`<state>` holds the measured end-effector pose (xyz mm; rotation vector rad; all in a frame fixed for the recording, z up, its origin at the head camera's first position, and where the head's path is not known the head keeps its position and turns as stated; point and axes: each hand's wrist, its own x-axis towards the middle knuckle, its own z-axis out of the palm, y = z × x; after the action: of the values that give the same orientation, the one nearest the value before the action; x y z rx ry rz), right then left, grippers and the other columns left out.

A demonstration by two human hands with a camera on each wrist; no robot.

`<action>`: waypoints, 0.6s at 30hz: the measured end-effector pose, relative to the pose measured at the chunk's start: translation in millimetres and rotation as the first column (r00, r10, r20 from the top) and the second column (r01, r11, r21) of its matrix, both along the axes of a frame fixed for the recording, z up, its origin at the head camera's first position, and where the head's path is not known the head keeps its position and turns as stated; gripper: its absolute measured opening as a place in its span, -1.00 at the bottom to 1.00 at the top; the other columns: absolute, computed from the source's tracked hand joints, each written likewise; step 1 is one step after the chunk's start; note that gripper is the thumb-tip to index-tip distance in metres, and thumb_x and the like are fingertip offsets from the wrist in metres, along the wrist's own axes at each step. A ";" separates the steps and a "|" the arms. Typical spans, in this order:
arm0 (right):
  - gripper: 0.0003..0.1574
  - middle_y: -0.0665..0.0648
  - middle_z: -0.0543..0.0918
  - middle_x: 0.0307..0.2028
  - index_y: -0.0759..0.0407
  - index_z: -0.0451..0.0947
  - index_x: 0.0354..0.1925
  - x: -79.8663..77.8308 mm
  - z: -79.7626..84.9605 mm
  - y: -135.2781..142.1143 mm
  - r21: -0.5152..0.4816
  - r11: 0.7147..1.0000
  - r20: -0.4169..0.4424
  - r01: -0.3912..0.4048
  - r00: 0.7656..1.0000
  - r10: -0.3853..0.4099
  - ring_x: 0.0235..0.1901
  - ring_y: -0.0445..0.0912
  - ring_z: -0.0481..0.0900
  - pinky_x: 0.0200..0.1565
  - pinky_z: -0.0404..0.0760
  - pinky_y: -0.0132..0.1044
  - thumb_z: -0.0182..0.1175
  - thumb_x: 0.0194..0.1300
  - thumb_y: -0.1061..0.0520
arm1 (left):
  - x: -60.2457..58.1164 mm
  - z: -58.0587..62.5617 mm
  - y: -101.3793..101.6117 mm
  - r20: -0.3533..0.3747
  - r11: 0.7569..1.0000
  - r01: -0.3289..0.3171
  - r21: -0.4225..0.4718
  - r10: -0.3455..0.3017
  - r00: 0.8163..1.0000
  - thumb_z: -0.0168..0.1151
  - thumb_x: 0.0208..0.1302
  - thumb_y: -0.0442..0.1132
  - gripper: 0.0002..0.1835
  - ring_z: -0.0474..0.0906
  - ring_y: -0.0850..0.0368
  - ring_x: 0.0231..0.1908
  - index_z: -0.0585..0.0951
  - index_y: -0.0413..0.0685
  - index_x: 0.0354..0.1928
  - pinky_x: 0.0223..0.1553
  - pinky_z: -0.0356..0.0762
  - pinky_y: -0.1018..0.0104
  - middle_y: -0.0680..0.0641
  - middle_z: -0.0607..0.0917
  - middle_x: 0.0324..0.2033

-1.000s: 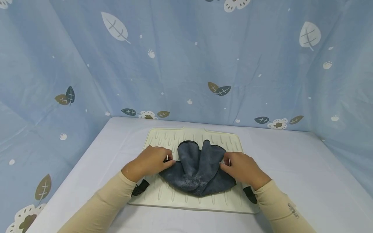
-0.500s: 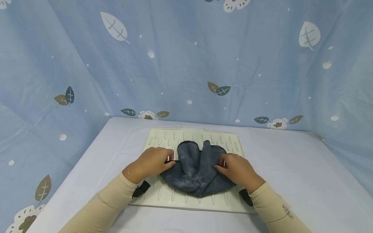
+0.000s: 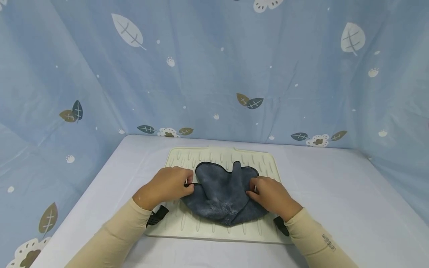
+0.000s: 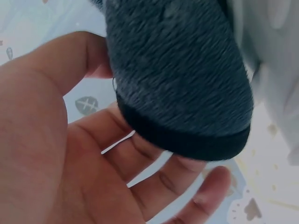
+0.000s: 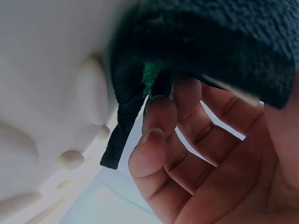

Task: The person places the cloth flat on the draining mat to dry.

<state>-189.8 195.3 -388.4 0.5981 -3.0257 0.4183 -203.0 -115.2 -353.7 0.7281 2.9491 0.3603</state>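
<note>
A crumpled dark grey-blue cloth [image 3: 222, 208] with black edging lies folded in the middle of a cream ribbed mat [image 3: 207, 234]. At its left side my left hand [image 3: 169, 186] pinches the black edge between thumb and fingers. The left wrist view shows the fuzzy cloth [image 4: 177, 70] hanging between thumb and fingers. My right hand [image 3: 270, 194] pinches the right side of the cloth. Up close in the right wrist view, curled fingers [image 5: 152, 154] sit under its black border, where a black strip [image 5: 119, 140] hangs and a bit of green shows.
The mat lies on a white-covered table [image 3: 335, 201]. Behind and at the sides hangs a blue curtain [image 3: 207, 67] with leaf and flower prints. Small black pieces [image 3: 157, 215] show beside both wrists.
My left hand has drawn slightly left, and the cloth's upper left fold has spread wider and flatter. My right hand has moved inward to the left along the cloth.
</note>
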 end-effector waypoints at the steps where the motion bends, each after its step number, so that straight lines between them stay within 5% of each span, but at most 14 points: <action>1: -0.79 -0.10 0.54 -0.55 -0.01 0.57 -0.46 -0.2 -0.2 0.1 -0.002 1.000 0.000 0.000 1.000 0.000 -0.53 -0.26 0.43 -0.45 0.44 -0.31 0.40 0.25 0.06 | -0.2 0.5 -1.0 0.008 1.000 -0.004 -0.003 0.004 1.000 0.27 0.27 -0.14 -0.79 0.29 0.22 -0.64 0.50 0.15 -0.50 -0.51 0.21 0.30 0.14 0.43 -0.67; 12: -0.81 -0.09 0.56 -0.53 0.00 0.58 -0.45 -0.3 2.9 0.0 -0.021 1.000 0.038 0.009 0.999 -0.008 -0.52 -0.26 0.45 -0.44 0.45 -0.29 0.39 0.26 0.07 | -0.8 -6.2 -6.5 0.106 0.995 -0.040 -0.091 0.049 0.993 0.34 0.09 -0.16 -0.73 0.34 0.20 -0.61 0.46 0.11 -0.64 -0.51 0.23 0.27 0.15 0.41 -0.68; 18: -0.78 -0.07 0.54 -0.52 -0.01 0.56 -0.47 -1.2 2.6 1.3 -0.031 0.999 0.030 0.021 0.999 -0.020 -0.51 -0.23 0.45 -0.44 0.45 -0.27 0.41 0.24 0.06 | -2.5 -14.6 -1.3 0.093 0.995 -0.039 -0.089 0.047 0.995 0.31 0.29 -0.04 -0.65 0.35 0.20 -0.61 0.46 0.11 -0.62 -0.52 0.22 0.26 0.14 0.40 -0.68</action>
<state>-191.0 196.6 -385.9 0.5630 -3.0449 0.4768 -205.4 -116.6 -368.3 0.6204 2.8740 0.2593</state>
